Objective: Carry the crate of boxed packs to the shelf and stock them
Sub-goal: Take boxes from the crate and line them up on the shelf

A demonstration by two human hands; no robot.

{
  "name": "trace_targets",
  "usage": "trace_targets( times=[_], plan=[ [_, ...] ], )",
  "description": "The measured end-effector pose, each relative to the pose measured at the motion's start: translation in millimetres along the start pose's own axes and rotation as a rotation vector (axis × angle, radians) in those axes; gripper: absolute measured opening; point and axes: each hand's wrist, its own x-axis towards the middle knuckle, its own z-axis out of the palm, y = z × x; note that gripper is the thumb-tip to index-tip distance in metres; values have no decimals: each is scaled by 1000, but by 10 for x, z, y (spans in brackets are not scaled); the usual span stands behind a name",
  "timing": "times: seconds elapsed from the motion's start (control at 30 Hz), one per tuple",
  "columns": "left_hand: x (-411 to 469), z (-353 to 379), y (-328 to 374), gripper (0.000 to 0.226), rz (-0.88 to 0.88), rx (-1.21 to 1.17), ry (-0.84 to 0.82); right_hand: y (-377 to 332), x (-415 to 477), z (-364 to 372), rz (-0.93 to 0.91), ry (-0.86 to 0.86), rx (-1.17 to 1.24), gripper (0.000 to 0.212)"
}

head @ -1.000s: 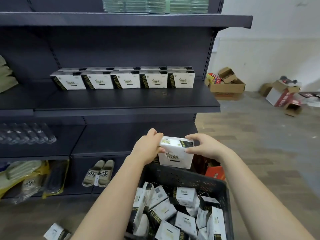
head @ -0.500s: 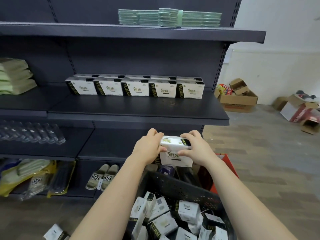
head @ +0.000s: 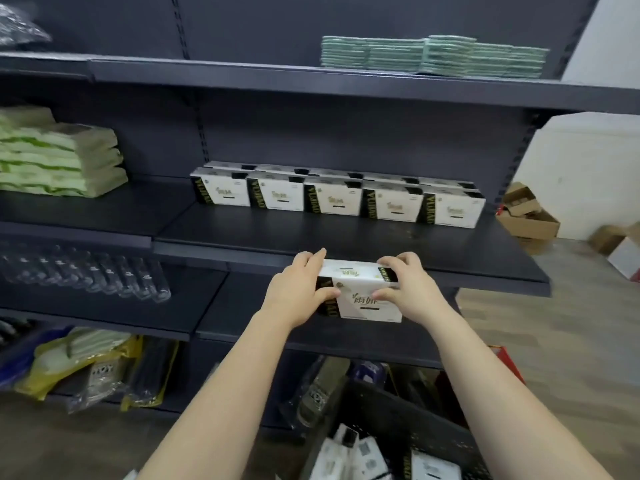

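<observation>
A white boxed pack [head: 360,292] with a black side band hangs in front of the middle shelf's front edge [head: 346,261]. My left hand [head: 299,289] grips its left end and my right hand [head: 403,287] grips its right end, fingers curled over the top. A row of matching packs [head: 337,199] stands at the back of that dark shelf, with a second row behind it. The dark plastic crate [head: 398,420] sits low at the bottom of the head view with several packs [head: 349,455] lying loose in it.
Stacked green-and-cream bags [head: 59,157] fill the left bay. Clear bottles [head: 86,275] lie on the lower left shelf. Green flat packs [head: 433,57] sit on the top shelf. Bagged slippers [head: 104,368] lie on the bottom shelf. Cardboard boxes [head: 526,216] stand on the floor at right.
Both hands have lifted the pack up from above the crate to the level of the middle shelf's front edge. The view has tilted up and drawn closer to the shelf.
</observation>
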Motion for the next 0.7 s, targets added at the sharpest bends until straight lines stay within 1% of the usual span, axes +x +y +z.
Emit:
trace_targets(
  times=[0.13,0.3,0.47,0.6,0.7],
  plan=[
    [233,-299,-706,85,-1,2,-14,-535,452,267,16,59,26,66],
    [480,-700,-1576,85,0,62,1,-1230,991,600,22,124,56,66],
    [741,-1005,-2336,83,-10,145,11,-1799,1496,953,46,126,19,67],
    [904,-1120,-2768,79,-22,155,-5,-2096,1825,1248,38,97,-34,66],
    [998,-1181,-2998,76,-19,179,-9,-2274,2034,1397,26,110,-36,66]
  ],
)
